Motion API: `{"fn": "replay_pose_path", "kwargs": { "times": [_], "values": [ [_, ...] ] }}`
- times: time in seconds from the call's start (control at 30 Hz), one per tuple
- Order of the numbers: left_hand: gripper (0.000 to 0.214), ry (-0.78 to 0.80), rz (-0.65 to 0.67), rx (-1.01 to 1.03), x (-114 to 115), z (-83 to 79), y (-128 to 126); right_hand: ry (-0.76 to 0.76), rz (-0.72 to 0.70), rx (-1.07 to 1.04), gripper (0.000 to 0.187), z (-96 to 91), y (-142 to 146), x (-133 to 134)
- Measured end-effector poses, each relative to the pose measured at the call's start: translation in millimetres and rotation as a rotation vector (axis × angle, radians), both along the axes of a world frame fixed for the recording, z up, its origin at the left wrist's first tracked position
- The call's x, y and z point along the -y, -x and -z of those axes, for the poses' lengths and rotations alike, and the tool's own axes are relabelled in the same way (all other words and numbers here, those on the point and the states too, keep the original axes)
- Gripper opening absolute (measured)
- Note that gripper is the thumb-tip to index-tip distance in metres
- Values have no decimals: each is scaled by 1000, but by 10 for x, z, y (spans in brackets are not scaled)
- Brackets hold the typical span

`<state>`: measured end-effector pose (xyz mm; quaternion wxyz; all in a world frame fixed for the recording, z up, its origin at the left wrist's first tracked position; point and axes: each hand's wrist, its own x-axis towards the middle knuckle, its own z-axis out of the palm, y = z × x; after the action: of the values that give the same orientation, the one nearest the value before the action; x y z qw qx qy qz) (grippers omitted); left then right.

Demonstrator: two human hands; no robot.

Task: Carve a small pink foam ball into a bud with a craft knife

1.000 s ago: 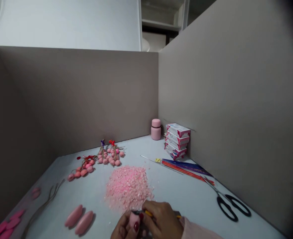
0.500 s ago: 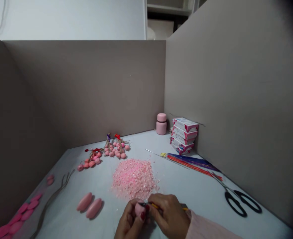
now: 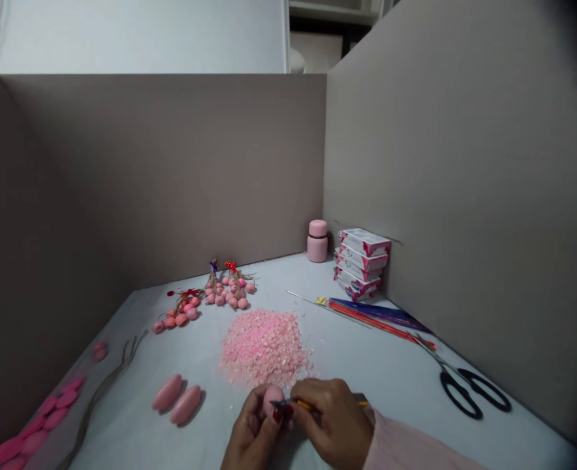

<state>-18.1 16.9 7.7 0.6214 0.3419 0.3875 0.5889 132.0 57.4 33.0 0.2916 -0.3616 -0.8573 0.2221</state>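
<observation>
My left hand (image 3: pixel 253 427) is closed around a small rounded pink soap piece (image 3: pixel 273 396), near the bottom middle. In my right hand (image 3: pixel 335 418) is a craft knife (image 3: pixel 305 405) with a yellow-orange handle and a dark blade. The blade tip lies against the near side of the soap piece, close to the left thumb. Fingers hide part of both the piece and the handle. Just beyond the hands spreads a heap of pink shavings (image 3: pixel 266 346). Two smooth oval pink pieces (image 3: pixel 177 399) lie left of my left hand.
Strung pink ball bunches (image 3: pixel 224 292) lie at the back left. Twine (image 3: pixel 100 391) and flat pink ovals (image 3: pixel 38 424) run along the left. Scissors (image 3: pixel 457 385), coloured strips (image 3: pixel 376 316), stacked boxes (image 3: pixel 361 261) and a pink jar (image 3: pixel 317 241) are right. Grey panels (image 3: pixel 171 176) enclose the table.
The soap piece has turned slightly in my left hand, and the knife's blade has moved lower on its near side. The whole view has shifted a little.
</observation>
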Motion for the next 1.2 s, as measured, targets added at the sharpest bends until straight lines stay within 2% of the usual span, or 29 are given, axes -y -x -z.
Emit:
{"fn": "replay_pose_path", "kwargs": {
  "times": [0.13,0.23,0.37,0.43,0.67,0.9,1.2],
  "values": [
    [26,24,23,40,0,-29,21,-7,22,10,24,4,4,19],
    [28,51,-9,13,14,-72,12,-9,45,23,25,-1,-3,-4],
    [33,9,-6,-29,36,-106,-21,49,189,60,29,14,-48,-121],
    [31,-12,-21,-61,37,-108,-19,58,219,59,30,20,-63,-155],
    [27,-46,-119,-202,13,13,27,-51,33,57,28,-29,20,20],
    [24,-96,-183,-324,16,52,19,-51,53,104,26,0,27,45],
    [22,-92,-184,-264,20,8,8,-28,109,123,26,-33,46,44]
  ]
}}
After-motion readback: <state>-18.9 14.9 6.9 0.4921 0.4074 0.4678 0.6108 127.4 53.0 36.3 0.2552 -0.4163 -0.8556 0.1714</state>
